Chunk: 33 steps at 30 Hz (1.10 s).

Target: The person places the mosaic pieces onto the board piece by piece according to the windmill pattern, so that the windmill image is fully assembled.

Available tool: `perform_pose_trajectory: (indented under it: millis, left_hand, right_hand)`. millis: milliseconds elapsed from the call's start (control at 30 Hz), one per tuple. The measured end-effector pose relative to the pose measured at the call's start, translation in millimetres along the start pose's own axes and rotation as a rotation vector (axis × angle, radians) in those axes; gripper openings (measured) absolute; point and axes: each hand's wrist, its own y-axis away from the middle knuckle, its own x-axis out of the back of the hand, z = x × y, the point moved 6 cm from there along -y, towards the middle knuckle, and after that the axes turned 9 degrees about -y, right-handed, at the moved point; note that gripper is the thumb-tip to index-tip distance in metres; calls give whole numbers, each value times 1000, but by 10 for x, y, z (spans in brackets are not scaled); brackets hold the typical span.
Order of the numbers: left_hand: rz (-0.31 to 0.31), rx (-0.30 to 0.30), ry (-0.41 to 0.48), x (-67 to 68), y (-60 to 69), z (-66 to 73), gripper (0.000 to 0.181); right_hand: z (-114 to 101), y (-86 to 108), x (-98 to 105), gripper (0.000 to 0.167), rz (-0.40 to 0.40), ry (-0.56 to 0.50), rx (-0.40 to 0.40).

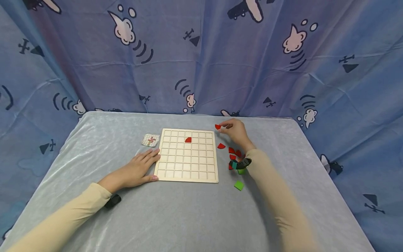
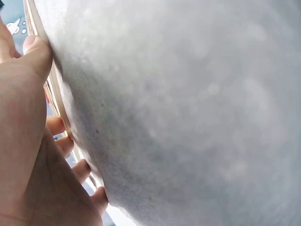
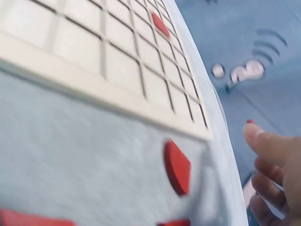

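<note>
A wooden grid board (image 1: 186, 155) lies on the table, with one red quarter-round piece (image 1: 188, 140) in a cell of its upper part. At the board's left edge rests the left hand (image 1: 135, 169), fingers extended and touching the rim; the left wrist view shows this hand (image 2: 37, 141) along the board's side. Beyond the board's upper right corner, the right hand (image 1: 234, 131) pinches a red piece (image 1: 218, 127) between thumb and fingers. In the right wrist view that hand (image 3: 277, 165) shows only a bit of red at the fingertip.
A small patterned card (image 1: 150, 140) lies left of the board. Right of it are a loose red piece (image 1: 221, 146), several more red pieces (image 1: 232, 150) partly under the right wrist, and green pieces (image 1: 239, 185). A patterned curtain (image 1: 201, 56) hangs behind the table.
</note>
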Motion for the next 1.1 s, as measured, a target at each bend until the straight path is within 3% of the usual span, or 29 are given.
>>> perform_pose_trajectory:
  millis: [233, 600, 1100]
  left_hand:
    - [0, -5, -1, -6, 9, -9, 81]
    - [-9, 4, -6, -4, 8, -5, 80]
    - [-13, 1, -11, -6, -10, 7, 81]
  right_hand:
    - [-193, 195, -214, 28, -12, -12, 25]
    - [-471, 477, -616, 27, -40, -28, 134]
    - [-483, 530, -961, 26, -86, -58, 91]
